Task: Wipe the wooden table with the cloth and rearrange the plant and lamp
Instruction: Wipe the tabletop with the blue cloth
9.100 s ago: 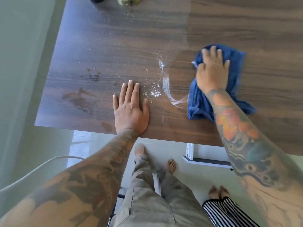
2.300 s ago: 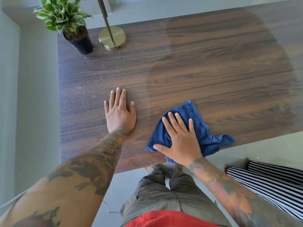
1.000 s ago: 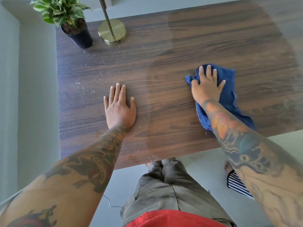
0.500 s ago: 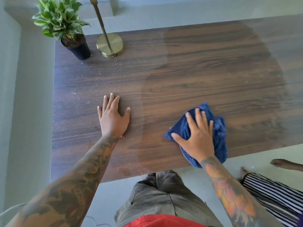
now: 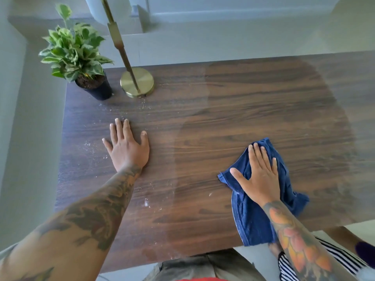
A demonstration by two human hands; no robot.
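- No text, label, brand, number or sign can be read anywhere in the view.

Wooden table (image 5: 233, 110) carries plant (image 5: 92, 86), lamp (image 5: 137, 82), blue cloth (image 5: 251, 216), white crumbs (image 5: 146, 203).
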